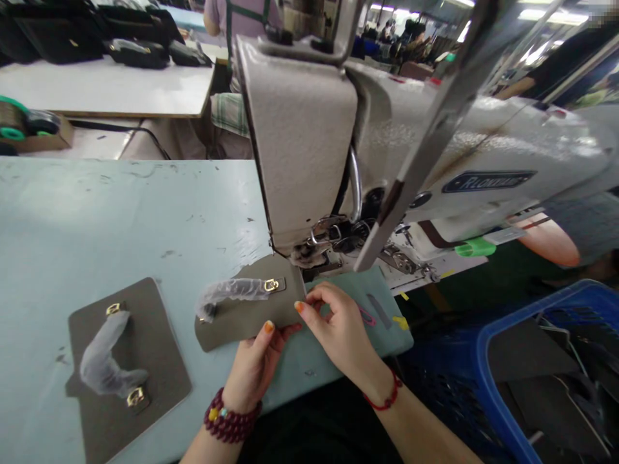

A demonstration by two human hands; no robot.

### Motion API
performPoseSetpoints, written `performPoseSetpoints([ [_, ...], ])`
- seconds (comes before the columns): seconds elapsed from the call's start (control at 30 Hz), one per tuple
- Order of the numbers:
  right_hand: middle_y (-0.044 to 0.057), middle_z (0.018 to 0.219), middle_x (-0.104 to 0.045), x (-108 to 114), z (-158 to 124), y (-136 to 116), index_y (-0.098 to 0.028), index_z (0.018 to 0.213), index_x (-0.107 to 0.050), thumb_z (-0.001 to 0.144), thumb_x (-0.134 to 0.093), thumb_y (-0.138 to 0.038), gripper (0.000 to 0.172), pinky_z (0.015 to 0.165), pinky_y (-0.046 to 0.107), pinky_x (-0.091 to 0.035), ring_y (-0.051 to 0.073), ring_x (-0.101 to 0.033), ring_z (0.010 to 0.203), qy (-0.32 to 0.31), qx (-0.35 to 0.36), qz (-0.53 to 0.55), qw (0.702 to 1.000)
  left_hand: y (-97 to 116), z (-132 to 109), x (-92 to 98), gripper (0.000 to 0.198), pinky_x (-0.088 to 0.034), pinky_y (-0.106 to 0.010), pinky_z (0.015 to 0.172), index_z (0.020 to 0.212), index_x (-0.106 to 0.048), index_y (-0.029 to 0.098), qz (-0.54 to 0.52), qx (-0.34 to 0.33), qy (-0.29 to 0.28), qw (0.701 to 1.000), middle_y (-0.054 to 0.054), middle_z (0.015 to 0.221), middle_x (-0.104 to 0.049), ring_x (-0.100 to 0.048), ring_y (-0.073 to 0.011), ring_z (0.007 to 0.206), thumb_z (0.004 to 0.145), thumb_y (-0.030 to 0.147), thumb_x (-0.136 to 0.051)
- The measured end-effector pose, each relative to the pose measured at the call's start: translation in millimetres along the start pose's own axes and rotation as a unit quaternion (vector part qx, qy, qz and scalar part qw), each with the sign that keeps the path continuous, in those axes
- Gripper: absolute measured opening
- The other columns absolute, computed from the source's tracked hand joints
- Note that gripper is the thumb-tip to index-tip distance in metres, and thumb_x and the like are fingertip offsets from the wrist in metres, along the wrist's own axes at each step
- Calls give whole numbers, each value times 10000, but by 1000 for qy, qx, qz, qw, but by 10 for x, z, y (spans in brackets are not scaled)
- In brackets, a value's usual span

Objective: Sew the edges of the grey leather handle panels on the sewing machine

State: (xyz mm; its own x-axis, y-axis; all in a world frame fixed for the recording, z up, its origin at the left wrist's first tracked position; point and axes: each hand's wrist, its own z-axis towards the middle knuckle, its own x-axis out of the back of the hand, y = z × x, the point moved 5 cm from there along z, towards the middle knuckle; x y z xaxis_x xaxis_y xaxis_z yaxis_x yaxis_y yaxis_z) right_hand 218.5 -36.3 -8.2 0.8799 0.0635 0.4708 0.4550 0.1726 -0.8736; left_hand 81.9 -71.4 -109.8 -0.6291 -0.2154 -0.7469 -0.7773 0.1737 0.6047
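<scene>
A taupe leather panel (242, 312) with a plastic-wrapped handle (232, 291) and a gold buckle (271, 284) lies under the foot of a grey sewing machine (309, 154). My left hand (254, 361) grips the panel's near edge, thumb on top. My right hand (338, 325) pinches the panel's right edge just in front of the presser foot (307, 254). Both wrists wear bead bracelets.
A second taupe panel (130, 361) with a wrapped handle lies at the left on the pale blue table (97, 225). A blue plastic crate (546, 374) holding dark pieces stands at the right. Black bags sit on a white table (106, 84) behind, where another person stands.
</scene>
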Motion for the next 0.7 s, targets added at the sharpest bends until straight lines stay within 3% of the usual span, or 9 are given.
performPoseSetpoints([
  [0.13,11,738,-605,-18,33,-41,-165,725,-580,888,-601,-225,175,597,210,-406,131,-569,712,-10,-21,-4,1000,-6,58,40,498,-574,-336,864,1231,-617,262,31,-20,25,999,-57,1112,-719,-671,-202,977,759,265,-775],
  [0.23,3,686,-601,-24,41,-1,-167,728,-589,896,-598,-308,220,526,198,-388,112,-543,606,-43,-79,38,995,-2,103,21,476,-581,-319,808,1193,-631,242,45,-30,31,998,-60,1071,-720,-670,-200,944,743,266,-784],
  [0.43,-27,604,-552,-77,54,124,-159,741,-580,862,-626,-425,296,446,178,-365,74,-477,465,-80,-179,130,972,33,140,-21,258,-535,-249,599,801,-685,160,126,-34,30,991,-10,719,-682,-606,-131,605,714,379,-791],
  [0.57,-35,588,-547,-107,58,157,-158,728,-569,844,-640,-428,302,435,169,-353,69,-469,457,-71,-196,156,966,65,127,-6,349,-468,-230,586,584,-638,132,196,-37,19,980,-25,566,-604,-546,-124,560,779,406,-733],
  [0.7,-40,569,-539,-115,57,157,-162,701,-551,833,-645,-416,302,434,171,-347,69,-464,452,-59,-201,160,965,92,118,-8,365,-405,-230,538,553,-573,161,222,-51,15,974,15,529,-522,-461,-106,511,807,385,-707],
])
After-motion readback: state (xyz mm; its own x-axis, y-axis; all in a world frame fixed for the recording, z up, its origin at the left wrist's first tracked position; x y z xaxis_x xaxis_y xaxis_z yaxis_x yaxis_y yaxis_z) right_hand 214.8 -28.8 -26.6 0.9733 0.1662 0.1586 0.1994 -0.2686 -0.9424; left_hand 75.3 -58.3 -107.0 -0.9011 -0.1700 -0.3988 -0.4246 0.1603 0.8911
